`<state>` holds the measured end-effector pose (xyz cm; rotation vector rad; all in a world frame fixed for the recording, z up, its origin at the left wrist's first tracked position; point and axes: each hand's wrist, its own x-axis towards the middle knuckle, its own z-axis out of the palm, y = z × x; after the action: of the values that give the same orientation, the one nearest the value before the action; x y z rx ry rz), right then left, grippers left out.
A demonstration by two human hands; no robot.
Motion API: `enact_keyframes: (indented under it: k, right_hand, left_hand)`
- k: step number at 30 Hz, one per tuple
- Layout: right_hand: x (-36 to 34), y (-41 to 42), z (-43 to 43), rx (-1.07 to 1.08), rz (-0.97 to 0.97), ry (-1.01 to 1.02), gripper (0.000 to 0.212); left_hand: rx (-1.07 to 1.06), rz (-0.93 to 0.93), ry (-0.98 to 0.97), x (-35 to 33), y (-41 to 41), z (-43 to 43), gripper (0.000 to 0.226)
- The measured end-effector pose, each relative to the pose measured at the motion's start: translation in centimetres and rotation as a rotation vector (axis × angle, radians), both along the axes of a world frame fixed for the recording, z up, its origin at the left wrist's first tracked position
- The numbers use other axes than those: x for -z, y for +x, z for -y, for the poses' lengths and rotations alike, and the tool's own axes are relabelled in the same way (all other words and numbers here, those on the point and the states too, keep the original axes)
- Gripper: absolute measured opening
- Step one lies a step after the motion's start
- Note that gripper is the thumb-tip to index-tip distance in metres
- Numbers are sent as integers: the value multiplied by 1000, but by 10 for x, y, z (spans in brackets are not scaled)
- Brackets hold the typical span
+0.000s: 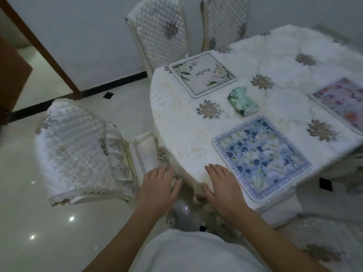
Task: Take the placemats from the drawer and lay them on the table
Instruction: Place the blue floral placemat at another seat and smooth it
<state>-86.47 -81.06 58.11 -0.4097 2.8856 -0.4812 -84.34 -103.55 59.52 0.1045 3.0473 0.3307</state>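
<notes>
Three mats lay on the tabletop (176, 134): blue placemat (261, 160) at 6 o'clock, white placemat (202, 74) at 11, pink placemat (341, 103) at 3. The left hand (159, 187) and right hand (222, 185) were spread, holding nothing, at its near edge. Laying seemed nearly done; whether more remained could not be told.

A glossy white tiled floor (29, 193) fills the left side and catches small bright spots of reflected light. Behind it rises a plain pale wall (78, 26), edged at its foot by a black skirting strip (117, 83). A slanting brown wooden door frame (39, 48) stands at the far left, with a brown door panel (13, 75) beside it. A small black square (108, 95) sits in the floor near the skirting.

A left chair in a white quilted cover (78, 150), with grey-gold flower motifs, and two matching back chairs (159, 30) near the wall surround a round table (170, 150). The table is draped in a white embroidered tablecloth (275, 55). The light is dim and cool.
</notes>
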Motion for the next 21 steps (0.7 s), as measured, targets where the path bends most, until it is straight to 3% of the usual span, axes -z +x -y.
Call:
enact_keyframes:
  k: [9, 21]
  right_hand:
    - [3, 12, -46, 487, 27, 37, 62]
    - [32, -33, -128, 739, 49, -73, 57]
  left_hand:
    - [494, -1, -25, 10, -113, -50, 57]
    - [617, 108, -44, 30, -182, -130, 68]
